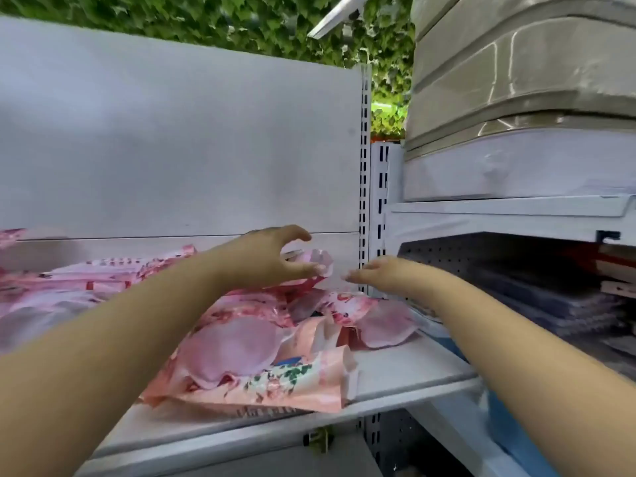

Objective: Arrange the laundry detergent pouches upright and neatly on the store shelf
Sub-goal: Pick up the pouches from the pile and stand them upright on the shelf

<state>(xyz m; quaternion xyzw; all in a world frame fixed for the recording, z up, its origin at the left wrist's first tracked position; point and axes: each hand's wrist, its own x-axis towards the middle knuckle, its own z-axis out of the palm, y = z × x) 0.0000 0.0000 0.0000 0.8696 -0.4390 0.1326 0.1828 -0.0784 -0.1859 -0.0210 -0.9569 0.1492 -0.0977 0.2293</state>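
Several pink laundry detergent pouches lie flat and jumbled on the white shelf (406,370). The nearest pouch (261,370) lies flat at the front edge, with another pouch (375,321) behind it to the right. More pouches (69,284) are piled at the left. My left hand (272,256) hovers with fingers spread over the top corner of a rear pouch (318,261), the thumb touching it. My right hand (382,270) is open just to the right, fingertips pointing left at that corner, holding nothing.
A white back panel (172,139) rises behind the shelf, with a slotted upright (364,173) at its right end. The neighbouring bay on the right holds stacked wrapped items (516,98) above and dark packaged goods (550,297) below. Green foliage (206,18) shows above.
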